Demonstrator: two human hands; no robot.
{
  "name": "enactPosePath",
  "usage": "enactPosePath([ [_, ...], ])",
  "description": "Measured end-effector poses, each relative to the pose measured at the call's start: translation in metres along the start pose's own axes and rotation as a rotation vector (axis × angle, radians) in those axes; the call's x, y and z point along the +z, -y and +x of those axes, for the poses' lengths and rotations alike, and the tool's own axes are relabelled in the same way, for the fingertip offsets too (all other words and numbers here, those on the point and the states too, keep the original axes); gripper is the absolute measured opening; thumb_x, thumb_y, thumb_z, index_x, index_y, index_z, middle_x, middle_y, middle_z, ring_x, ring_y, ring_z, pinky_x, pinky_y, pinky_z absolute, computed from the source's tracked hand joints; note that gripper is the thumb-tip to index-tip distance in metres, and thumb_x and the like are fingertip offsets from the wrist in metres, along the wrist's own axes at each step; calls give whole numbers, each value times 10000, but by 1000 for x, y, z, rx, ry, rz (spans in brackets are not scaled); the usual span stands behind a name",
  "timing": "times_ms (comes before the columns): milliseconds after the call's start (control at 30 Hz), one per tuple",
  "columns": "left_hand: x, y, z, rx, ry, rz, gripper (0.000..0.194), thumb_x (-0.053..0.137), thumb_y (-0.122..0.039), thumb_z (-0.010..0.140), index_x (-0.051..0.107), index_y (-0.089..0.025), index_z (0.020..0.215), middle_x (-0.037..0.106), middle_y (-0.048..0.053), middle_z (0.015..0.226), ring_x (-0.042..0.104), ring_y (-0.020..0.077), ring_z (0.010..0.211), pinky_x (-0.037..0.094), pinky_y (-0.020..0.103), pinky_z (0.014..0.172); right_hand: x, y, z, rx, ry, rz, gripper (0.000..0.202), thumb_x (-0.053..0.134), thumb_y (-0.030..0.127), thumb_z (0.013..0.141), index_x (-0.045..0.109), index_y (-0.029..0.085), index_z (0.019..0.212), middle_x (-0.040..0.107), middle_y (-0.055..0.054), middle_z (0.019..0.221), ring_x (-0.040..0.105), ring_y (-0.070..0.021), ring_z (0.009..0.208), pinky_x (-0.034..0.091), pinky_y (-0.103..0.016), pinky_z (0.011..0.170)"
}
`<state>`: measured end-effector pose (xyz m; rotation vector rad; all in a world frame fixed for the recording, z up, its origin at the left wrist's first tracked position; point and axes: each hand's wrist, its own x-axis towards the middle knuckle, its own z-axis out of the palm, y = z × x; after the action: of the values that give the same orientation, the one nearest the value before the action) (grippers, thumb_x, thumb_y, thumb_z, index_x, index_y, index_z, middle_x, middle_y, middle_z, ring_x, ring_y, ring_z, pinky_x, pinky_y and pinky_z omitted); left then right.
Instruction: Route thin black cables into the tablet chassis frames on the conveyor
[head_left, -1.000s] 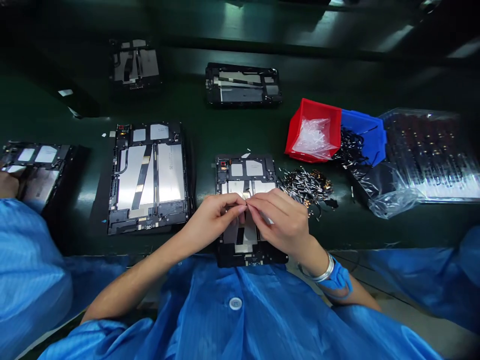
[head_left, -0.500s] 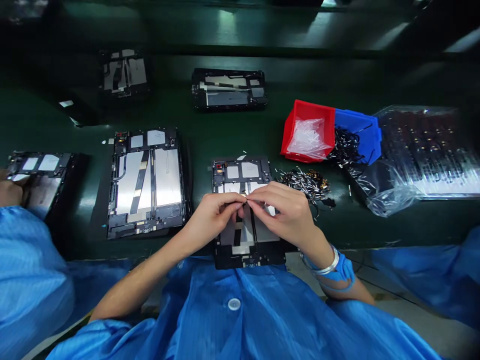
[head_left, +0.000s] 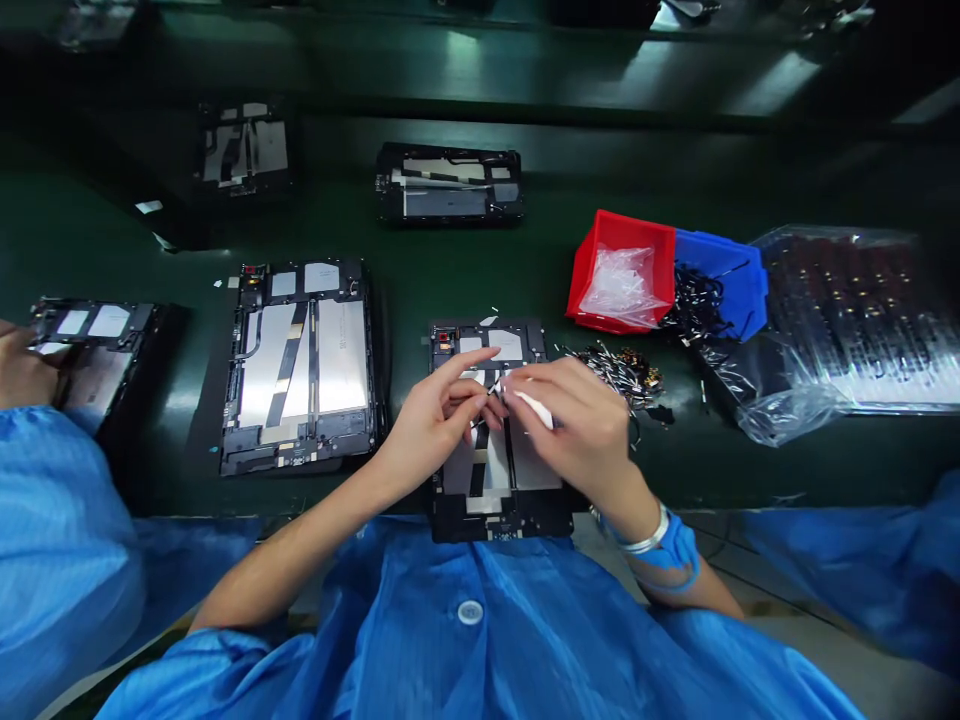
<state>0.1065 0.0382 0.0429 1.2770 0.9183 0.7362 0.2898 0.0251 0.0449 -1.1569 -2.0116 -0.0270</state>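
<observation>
Both hands meet over an opened tablet-like device (head_left: 536,480) with a silver inside and black strips, lying at the bench edge. My left hand (head_left: 442,410) pinches a small dark piece between thumb and fingers, its index finger stretched above; the piece is too small to name. My right hand (head_left: 574,410) is closed, its fingertips touching the same spot, and a thin white item (head_left: 535,409) shows under its fingers. A wristband with a blue strap (head_left: 675,550) is on my right wrist. The hands hide the device's middle.
Loose small cables (head_left: 619,375) lie right of the device. Behind them stand a red bin (head_left: 589,285) and a blue bin (head_left: 754,290). Plastic-wrapped parts (head_left: 862,330) lie far right. More devices (head_left: 341,350) sit left and behind. Another person's hand (head_left: 26,370) touches one at far left.
My left index finger has lifted and stretched out. My right fingers have shifted slightly, and the white item now shows beneath them. The view has moved a little.
</observation>
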Motion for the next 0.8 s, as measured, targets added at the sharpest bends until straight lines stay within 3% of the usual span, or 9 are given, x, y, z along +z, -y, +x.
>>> enactPosePath([
  [100,1,-2,-6,132,15,197,488,497,-207,921,452,-206,1407,708,37,872,649,144,763,519,243,651,6,23,-5,-4,42,80,136,567,113,881,678,189,862,735,-51,835,647,-160,747,545,-299,671],
  [233,1,-6,-12,221,38,297,482,499,-218,938,456,-213,1417,704,24,866,632,139,765,516,249,717,5,26,-4,-17,16,149,131,571,87,859,668,175,848,730,-50,803,645,-151,727,544,-289,670],
  [333,-2,-7,-12,172,58,161,508,522,-231,935,432,-216,1435,693,19,815,617,125,696,504,221,648,-3,5,1,-15,-35,39,141,567,101,857,667,195,829,718,-33,758,637,-151,685,527,-289,645],
  [467,-10,-9,-6,71,32,-86,591,566,-248,913,365,-195,1466,667,16,729,581,117,609,439,179,494,-18,-44,11,325,-183,-312,207,510,143,878,698,209,938,692,-60,785,644,-216,735,512,-386,706],
  [533,-16,-11,0,52,26,-164,617,596,-247,893,363,-177,1460,647,5,685,552,106,567,414,166,461,-22,-56,15,372,-169,-394,201,555,158,851,700,205,982,702,-94,927,644,-270,882,504,-439,774],
  [633,-21,-16,6,25,82,-223,614,611,-240,883,376,-174,1447,644,-1,672,539,96,546,409,155,455,-15,-42,18,194,-77,-198,208,625,196,844,688,211,1041,705,-85,1012,637,-251,941,516,-414,805],
  [733,-19,-25,6,-10,147,-223,602,620,-243,877,397,-175,1432,655,0,666,544,97,531,399,160,445,2,-15,18,14,28,72,123,628,193,863,695,195,966,712,-68,912,634,-196,843,526,-337,717],
  [800,-18,-32,6,-40,182,-182,605,624,-269,871,404,-166,1425,668,11,679,574,119,543,404,179,437,12,-6,18,2,16,168,98,600,162,880,692,189,860,702,-49,807,621,-168,758,512,-310,663],
])
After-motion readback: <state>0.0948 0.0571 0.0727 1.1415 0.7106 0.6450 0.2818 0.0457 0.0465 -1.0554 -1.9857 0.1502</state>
